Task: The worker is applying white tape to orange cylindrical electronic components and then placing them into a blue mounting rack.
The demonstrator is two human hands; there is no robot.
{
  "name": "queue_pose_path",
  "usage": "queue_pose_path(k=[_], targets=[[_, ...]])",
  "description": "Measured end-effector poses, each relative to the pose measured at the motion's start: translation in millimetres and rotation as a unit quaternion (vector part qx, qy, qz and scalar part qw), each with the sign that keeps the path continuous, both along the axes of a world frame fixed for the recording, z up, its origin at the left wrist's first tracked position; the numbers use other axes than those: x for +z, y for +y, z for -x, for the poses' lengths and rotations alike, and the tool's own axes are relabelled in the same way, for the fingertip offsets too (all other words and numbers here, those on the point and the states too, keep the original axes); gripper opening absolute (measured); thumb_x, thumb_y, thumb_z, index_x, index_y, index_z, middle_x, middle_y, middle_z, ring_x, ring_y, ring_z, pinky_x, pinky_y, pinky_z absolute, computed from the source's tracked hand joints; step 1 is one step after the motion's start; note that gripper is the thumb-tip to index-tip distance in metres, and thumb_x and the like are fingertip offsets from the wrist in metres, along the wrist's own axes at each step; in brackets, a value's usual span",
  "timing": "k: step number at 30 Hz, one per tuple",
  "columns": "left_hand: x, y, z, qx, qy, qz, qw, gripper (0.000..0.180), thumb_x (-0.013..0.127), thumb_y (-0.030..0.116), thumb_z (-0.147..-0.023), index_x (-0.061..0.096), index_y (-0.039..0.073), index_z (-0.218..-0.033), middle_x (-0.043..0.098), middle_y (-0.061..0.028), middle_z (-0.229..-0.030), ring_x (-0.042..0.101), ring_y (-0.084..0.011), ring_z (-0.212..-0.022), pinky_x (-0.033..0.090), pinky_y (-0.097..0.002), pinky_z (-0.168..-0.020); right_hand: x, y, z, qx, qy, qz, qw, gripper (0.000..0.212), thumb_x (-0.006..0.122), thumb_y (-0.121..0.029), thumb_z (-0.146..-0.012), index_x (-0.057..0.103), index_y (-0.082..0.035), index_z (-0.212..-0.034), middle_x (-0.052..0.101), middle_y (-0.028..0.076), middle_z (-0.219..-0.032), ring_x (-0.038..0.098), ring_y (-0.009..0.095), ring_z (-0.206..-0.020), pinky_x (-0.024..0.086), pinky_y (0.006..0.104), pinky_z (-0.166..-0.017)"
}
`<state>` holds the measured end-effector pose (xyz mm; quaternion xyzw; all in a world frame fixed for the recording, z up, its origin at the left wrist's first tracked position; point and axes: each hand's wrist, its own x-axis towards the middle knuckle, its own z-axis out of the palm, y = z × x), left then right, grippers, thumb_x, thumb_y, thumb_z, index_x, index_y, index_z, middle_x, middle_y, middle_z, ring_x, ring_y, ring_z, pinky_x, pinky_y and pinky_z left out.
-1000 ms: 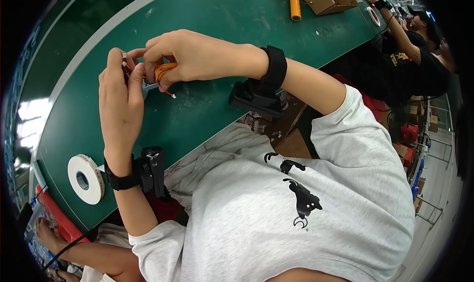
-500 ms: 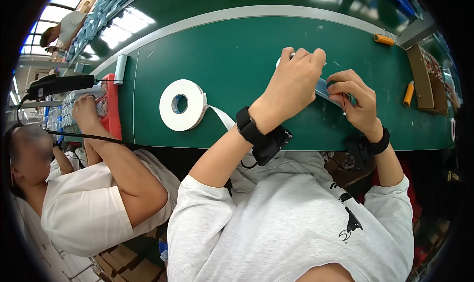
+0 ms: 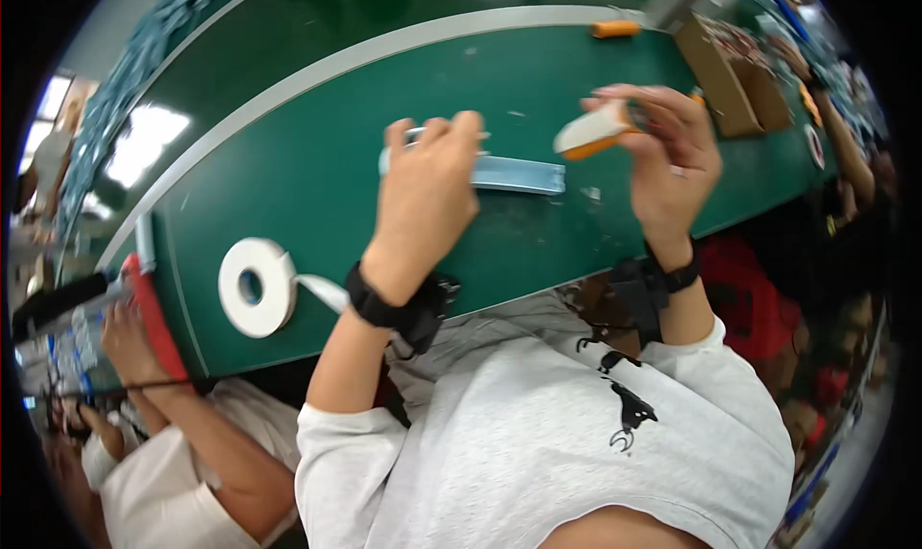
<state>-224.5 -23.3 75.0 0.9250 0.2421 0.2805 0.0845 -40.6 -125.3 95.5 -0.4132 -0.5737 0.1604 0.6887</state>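
My left hand (image 3: 427, 198) is closed on a long, light blue plastic casing (image 3: 521, 175), whose right end sticks out past my fingers. Something white or silvery shows at its fingertips, too covered to make out. To the right, held above the table, is an orange battery pack (image 3: 588, 149) with a white face; my right hand (image 3: 672, 155) pinches it between thumb and fingers. A roll of white tape (image 3: 274, 294) lies left of my left forearm, its loose strip running toward my wrist.
An orange cylinder (image 3: 615, 29) lies at the table's far edge. Beside it stands a cardboard box (image 3: 720, 93) of small parts. At left, a co-worker's arm (image 3: 211, 429) reaches toward a red tray (image 3: 158, 323); another person's arm (image 3: 850, 150) is at far right.
The view has turned, shifting the table contents leftward. My right hand has left the casing, where a red wire showed at its fingers, and now holds the orange battery pack. My left hand stays on the casing.
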Motion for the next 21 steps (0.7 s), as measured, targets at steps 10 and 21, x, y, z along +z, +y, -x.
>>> queue_pose_path(k=[10, 21], targets=[[2, -4, -2, -0.013, -0.014, 0.084, 0.996, 0.010, 0.050, -0.003, -0.082, 0.042, 0.003, -0.083, 0.058, -0.0089, -0.082, 0.053, -0.0273, -0.079, 0.034, -0.0413, -0.089, 0, 18, 12, 0.062, -0.226, 0.085, 0.968, 0.011, 0.067, 0.000, -0.072, 0.062, -0.001, -0.082, 0.066, 0.012, -0.086, 0.065, 0.021, -0.069, 0.053, 0.0263, -0.062], [-5, 1, 1, -0.010, -0.022, 0.092, 0.995, 0.011, 0.050, -0.004, -0.082, 0.041, 0.002, -0.084, 0.057, -0.0109, -0.080, 0.052, -0.0282, -0.076, 0.033, -0.0406, -0.089, -7, 28, 16, 0.104, -0.347, 0.180, 0.915, 0.011, 0.066, -0.001, -0.070, 0.057, -0.002, -0.074, 0.060, 0.008, -0.067, 0.060, 0.023, -0.063, 0.046, 0.0306, -0.052]])
